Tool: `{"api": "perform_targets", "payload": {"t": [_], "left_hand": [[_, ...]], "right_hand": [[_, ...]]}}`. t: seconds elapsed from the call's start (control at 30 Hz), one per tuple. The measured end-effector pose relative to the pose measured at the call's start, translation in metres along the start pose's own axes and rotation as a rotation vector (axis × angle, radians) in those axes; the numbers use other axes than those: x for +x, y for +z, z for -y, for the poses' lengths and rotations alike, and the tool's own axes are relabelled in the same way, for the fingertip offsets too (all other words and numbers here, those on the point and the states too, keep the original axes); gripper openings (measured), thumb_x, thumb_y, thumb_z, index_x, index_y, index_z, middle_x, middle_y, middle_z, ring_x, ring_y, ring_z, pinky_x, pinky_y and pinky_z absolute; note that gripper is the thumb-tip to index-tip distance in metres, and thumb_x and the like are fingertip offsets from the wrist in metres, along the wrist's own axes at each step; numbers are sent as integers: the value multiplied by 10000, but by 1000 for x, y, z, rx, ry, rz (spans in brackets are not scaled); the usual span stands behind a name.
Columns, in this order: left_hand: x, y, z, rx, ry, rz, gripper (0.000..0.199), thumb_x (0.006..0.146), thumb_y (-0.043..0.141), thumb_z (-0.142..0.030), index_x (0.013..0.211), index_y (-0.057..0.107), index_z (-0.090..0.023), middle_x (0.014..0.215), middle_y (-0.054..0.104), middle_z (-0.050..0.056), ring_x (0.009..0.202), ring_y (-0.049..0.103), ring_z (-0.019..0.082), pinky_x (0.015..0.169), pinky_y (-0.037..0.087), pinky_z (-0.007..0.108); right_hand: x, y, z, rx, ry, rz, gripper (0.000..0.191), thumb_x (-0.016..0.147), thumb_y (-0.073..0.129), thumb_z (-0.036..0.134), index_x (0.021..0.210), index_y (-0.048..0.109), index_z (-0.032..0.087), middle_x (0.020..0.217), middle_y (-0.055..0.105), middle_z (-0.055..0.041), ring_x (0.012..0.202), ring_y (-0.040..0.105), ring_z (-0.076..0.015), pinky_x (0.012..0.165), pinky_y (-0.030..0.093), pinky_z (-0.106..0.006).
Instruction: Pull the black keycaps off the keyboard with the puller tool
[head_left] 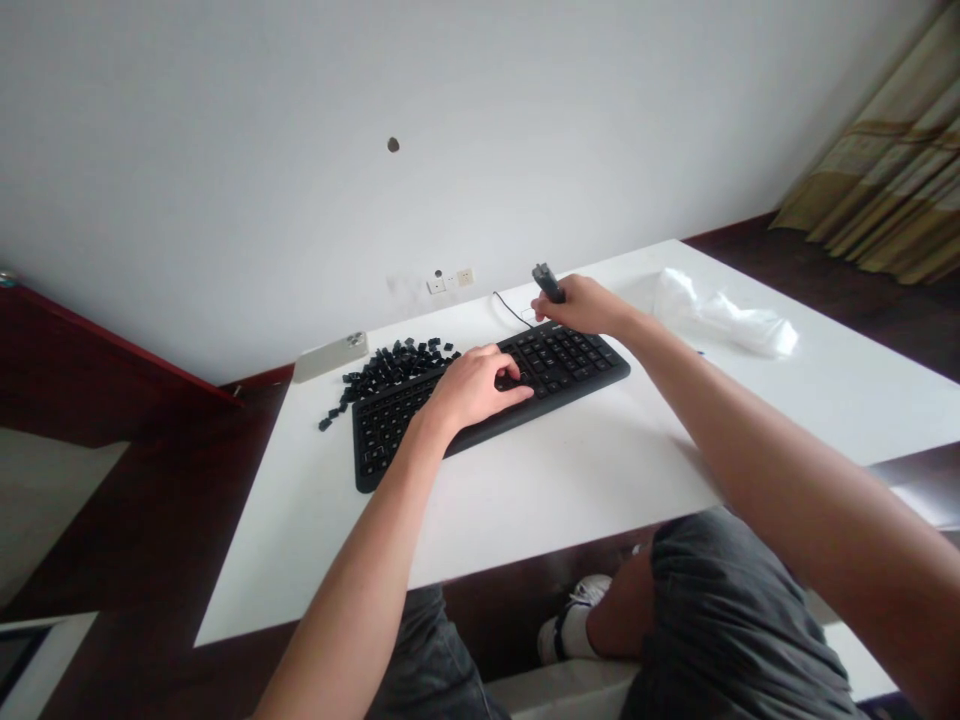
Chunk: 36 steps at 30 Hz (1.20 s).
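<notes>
Keyboard (559, 365) work looks partway along from my end: the board lies mid-desk (577, 470), and a heap of loose black keycaps (390, 368) spreads at its ten o'clock side, so plenty of caps appear to be off. Toward nine o'clock it looks stripped to pale-marked sockets; toward three, the rows are too dark for me to tell how many caps remain. My left hand (476, 385) rests over the middle of the board, fingers curled, thumb and forefinger parted by a small gap; I see nothing between them and can't tell whether the tips press anything. At one o'clock, my right hand (581, 303) has its fingers closed around a dark tool (549, 283), its visible end pointing toward eleven. Crumpled plastic (724, 312) lies off at two o'clock.
</notes>
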<state>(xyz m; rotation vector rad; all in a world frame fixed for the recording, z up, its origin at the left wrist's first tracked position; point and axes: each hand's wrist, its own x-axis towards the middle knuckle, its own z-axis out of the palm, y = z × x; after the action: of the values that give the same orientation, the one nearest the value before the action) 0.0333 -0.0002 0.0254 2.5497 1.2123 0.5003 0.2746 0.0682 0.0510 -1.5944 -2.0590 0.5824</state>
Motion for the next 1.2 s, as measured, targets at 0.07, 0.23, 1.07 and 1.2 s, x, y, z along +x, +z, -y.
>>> {"api": "perform_targets", "payload": {"t": [0.07, 0.23, 1.07, 1.2], "left_hand": [[0, 0, 0, 8, 21, 24, 159, 897, 822, -380, 940, 748, -246, 977, 715, 27, 916, 681, 218, 846, 542, 352], [2, 3, -2, 5, 25, 16, 72, 924, 781, -313, 904, 758, -248, 904, 705, 9, 854, 671, 203, 793, 527, 342], [14, 12, 32, -259, -92, -472, 152, 1037, 645, -343, 1091, 712, -218, 1031, 732, 40, 790, 615, 154, 796, 525, 297], [16, 25, 19, -254, -53, -496, 239, 955, 770, -285, 1176, 709, -219, 993, 708, 31, 802, 614, 149, 786, 496, 288]], "right_hand": [[3, 7, -4, -17, -35, -76, 290, 934, 595, 353, 864, 799, 159, 796, 757, -70, 786, 681, -211, 754, 442, -292], [3, 14, -5, -29, -82, -158, 252, 913, 601, 309, 882, 798, 154, 842, 789, -85, 805, 693, -216, 750, 429, -287], [-3, 36, 6, 499, -181, 131, 656, 953, 499, 811, 982, 687, 183, 671, 502, 15, 628, 452, -145, 606, 373, -306], [-7, 36, 14, 625, -145, 250, 691, 950, 463, 853, 1027, 650, 193, 632, 374, 51, 586, 374, -132, 571, 342, -295]]}}
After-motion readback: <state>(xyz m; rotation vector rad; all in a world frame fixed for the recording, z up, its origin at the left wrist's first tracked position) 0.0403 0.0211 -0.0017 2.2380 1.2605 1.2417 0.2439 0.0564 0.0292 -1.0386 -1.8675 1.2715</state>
